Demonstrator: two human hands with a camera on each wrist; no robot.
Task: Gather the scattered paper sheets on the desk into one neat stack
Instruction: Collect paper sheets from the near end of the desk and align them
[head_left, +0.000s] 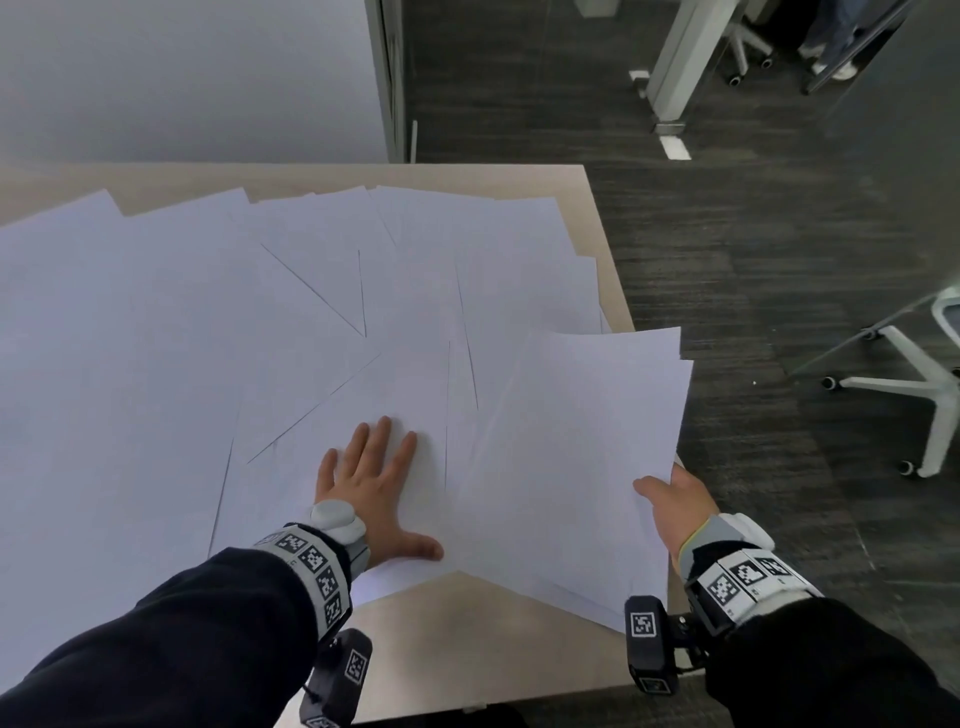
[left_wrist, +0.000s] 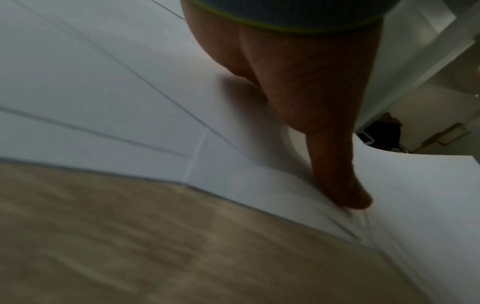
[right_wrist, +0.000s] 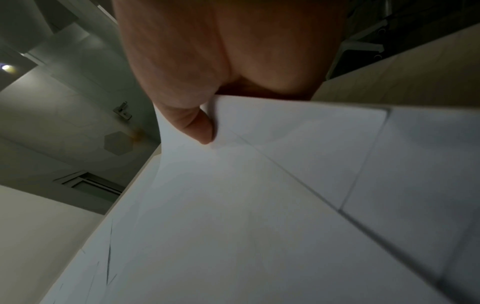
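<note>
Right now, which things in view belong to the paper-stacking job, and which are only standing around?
For the job:
- scattered sheets on the desk
- held sheets, pinched by right hand
- left hand, flat on paper

Only around:
- office chair base
- white desk leg

Desk (head_left: 597, 218) nearly covered: loose paper sheets (head_left: 156, 338) overlap from the left edge to the right, leaving bare wood only as a thin strip along the far side and a patch at the near edge (head_left: 467, 639). Left hand (head_left: 374, 483) lies flat on the sheets mid-desk, blocking that spot. Right hand (head_left: 675, 499) grips a raised bundle (head_left: 571, 441) at the desk's right edge, overhanging the floor. Wall (head_left: 182, 78) closes the far side. Open floor to the right; chair base (head_left: 919, 384) well apart.
</note>
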